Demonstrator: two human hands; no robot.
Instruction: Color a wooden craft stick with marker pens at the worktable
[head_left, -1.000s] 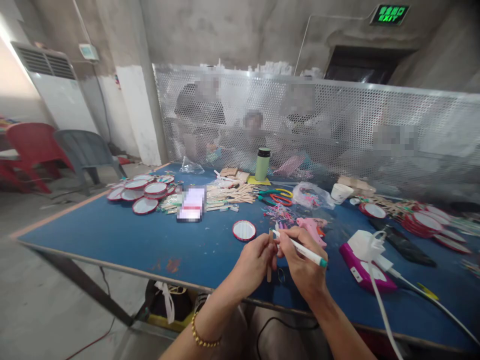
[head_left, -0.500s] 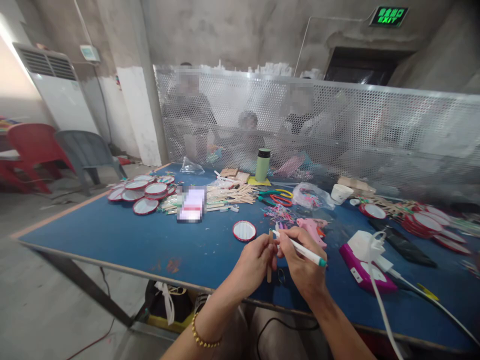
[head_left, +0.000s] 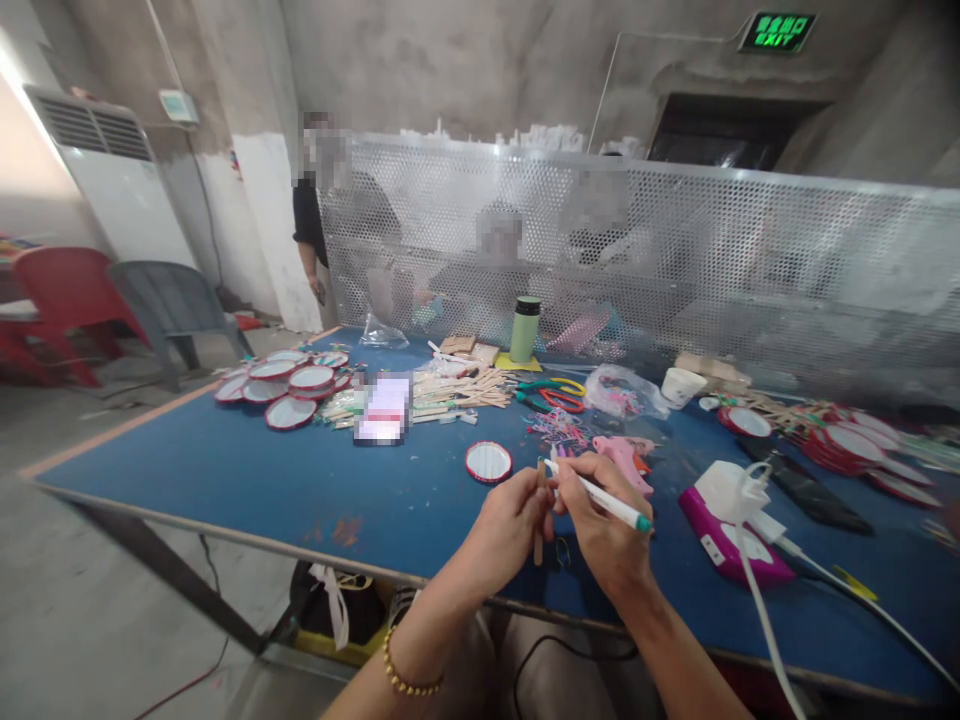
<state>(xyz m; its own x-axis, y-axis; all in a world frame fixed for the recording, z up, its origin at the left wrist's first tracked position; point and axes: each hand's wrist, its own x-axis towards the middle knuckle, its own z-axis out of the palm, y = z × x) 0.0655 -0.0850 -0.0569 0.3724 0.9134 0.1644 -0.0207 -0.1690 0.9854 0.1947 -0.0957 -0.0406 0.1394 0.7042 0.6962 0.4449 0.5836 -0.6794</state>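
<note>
My left hand is closed around a slim wooden stick, held upright over the front of the table. In my right hand is a white marker with a green end. Its tip side meets the upper part of the stick; the exact contact is hidden by my fingers. Just beyond my left hand lies a round red-rimmed lid, its pale face up. A small loop rests on the blue table between my wrists. Behind my right hand is a pink glue gun.
Stacked red-rimmed lids, a lit phone and wooden sticks lie to the left and back. A green bottle stands near the perforated metal screen. At right sit a purple power strip with cables and a black phone.
My hands, the stick and the marker look nearly unmoved. Behind the screen, a person at the left has shifted leftward and now shows past its edge.
</note>
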